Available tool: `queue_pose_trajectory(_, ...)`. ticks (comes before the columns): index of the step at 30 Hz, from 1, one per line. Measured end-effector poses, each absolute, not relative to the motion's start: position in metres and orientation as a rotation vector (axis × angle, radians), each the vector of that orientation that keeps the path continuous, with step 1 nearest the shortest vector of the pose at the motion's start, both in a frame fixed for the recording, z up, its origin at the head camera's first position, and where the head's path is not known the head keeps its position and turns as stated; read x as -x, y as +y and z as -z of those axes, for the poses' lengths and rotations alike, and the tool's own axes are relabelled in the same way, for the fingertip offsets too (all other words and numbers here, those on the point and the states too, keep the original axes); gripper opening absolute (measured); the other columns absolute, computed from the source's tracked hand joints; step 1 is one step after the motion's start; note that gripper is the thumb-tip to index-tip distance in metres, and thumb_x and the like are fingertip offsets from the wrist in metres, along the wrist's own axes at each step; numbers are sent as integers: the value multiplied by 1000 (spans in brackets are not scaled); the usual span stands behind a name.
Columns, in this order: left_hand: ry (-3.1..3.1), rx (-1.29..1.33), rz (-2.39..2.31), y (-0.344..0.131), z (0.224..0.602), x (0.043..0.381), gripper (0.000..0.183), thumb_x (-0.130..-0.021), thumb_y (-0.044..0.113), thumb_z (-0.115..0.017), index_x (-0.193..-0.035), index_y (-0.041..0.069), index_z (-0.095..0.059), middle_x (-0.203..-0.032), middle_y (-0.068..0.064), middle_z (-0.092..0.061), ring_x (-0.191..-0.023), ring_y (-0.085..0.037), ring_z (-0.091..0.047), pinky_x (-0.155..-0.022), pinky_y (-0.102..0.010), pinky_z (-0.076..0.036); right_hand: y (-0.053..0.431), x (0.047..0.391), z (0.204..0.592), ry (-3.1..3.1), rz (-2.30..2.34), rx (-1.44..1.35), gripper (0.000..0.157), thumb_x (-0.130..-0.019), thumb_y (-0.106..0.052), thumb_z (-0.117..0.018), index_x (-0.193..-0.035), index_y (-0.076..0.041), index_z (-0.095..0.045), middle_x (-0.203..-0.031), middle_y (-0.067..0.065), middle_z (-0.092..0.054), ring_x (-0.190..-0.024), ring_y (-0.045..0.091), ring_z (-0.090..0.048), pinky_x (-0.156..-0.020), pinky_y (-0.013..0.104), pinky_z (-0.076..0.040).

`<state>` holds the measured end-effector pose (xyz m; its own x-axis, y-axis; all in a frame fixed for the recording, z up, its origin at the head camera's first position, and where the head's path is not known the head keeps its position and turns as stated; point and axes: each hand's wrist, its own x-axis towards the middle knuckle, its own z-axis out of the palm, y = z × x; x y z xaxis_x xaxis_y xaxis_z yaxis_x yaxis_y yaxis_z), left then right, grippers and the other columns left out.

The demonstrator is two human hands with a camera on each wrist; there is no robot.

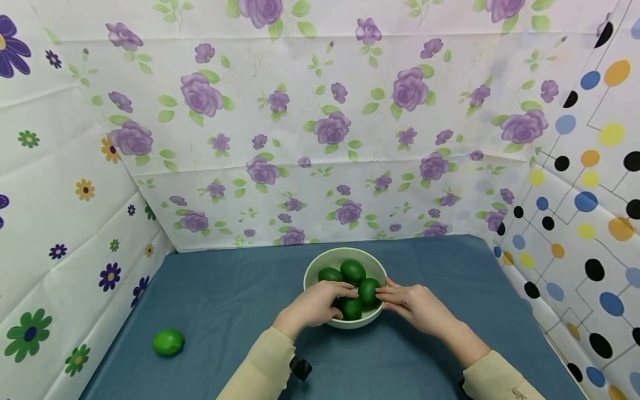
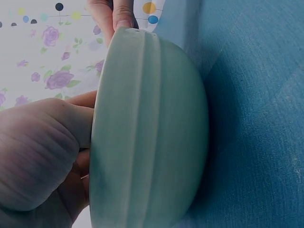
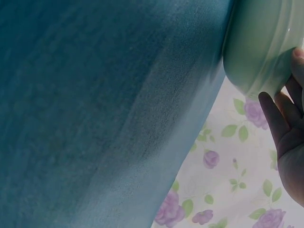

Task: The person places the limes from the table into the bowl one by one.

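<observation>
A pale green bowl (image 1: pixel 345 325) stands on the blue cloth with several dark green oval fruits (image 1: pixel 353 271) in it. My left hand (image 1: pixel 312 303) reaches over the near left rim, its thumb and fingers around the front fruit (image 1: pixel 352 311). From the left wrist view, the bowl's ribbed outer wall (image 2: pixel 147 133) hides those fingertips. On the right side, my right hand (image 1: pixel 417 305) holds the bowl's rim, with some fingertips inside by the right fruit (image 1: pixel 369 291). The right wrist view has digits of this hand (image 3: pixel 289 137) against the bowl's outside.
A single brighter green lime (image 1: pixel 168 342) lies on the cloth (image 1: pixel 240 300) far to the left. Flower-printed sheets (image 1: pixel 300 139) hang at the back and left, and a dotted one (image 1: pixel 585 222) hangs at the right. A small black device (image 1: pixel 300 368) is at my left wrist.
</observation>
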<state>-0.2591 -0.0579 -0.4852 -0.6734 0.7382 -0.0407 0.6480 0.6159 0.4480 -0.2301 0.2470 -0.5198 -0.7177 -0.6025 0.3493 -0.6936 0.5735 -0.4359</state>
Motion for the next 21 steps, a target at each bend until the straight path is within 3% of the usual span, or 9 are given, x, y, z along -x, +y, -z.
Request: queue_pose_trajectory(21, 2701, -1128, -564, -60, 488, 256, 64, -96, 17, -85, -154, 13, -61, -158, 0, -56, -139, -21, -59, -106, -35, -56, 247, 229, 519, -2638, -846, -1096, 34, -104, -23, -74, -137, -14, -76, -140, 4, -70, -137, 35, -59, -92, 41, -64)
